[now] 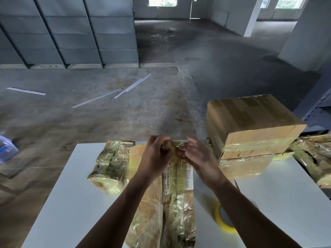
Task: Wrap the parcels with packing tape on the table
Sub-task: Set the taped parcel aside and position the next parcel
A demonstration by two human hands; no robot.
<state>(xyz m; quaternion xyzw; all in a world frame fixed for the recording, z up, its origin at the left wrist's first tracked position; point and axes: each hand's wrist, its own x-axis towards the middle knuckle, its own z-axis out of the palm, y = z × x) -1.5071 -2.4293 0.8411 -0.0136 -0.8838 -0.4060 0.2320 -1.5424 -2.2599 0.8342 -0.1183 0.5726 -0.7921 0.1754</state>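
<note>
Working the far end of the long parcel [177, 203], mid-counter.
L hand [154, 153] curls round the parcel's crumpled far end, prob. to pin it steady. R hand [198, 158] sits just beside it on the same end, fingers blurred, so can't tell if it pinches film or only smooths it. Parcel lies lengthwise away from the person on the white counter [71, 203], keeping its whole length w/in reach. Yellow tape roll [223, 222] lies flat by the R forearm, partly hidden, likely parked for the next strip. Small wrapped parcel [111, 163] sits just left. Taped cardboard box [250, 122] is stacked on a flat parcel [245, 165] at right, seemingly the done pile.
</note>
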